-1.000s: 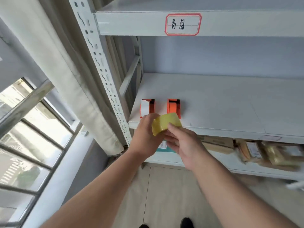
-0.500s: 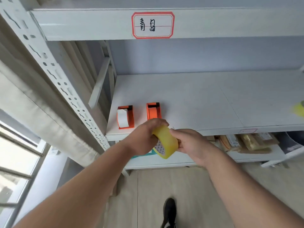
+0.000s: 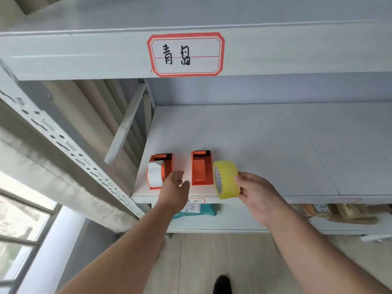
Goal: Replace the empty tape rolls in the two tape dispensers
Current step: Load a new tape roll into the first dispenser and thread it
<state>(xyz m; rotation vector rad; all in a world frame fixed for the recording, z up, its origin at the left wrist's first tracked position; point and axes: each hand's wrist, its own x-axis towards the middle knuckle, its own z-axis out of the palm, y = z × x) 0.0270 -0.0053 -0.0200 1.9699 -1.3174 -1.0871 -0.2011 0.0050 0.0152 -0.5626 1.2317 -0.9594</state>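
- Right hand (image 3: 257, 195) pinches the yellow tape roll (image 3: 226, 179) at frame centre, just right of the coreless dispenser (image 3: 202, 167), probably its destination.
- Left hand (image 3: 175, 190), fingers relaxed and holding nothing, reaches between it and the left dispenser (image 3: 160, 170).

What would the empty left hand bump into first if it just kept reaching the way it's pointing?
Probably the left dispenser, the orange one carrying a white roll. The left hand sits just before its near corner, fingers aimed up and slightly right, so it might instead slip between the two dispensers; depth is unclear.
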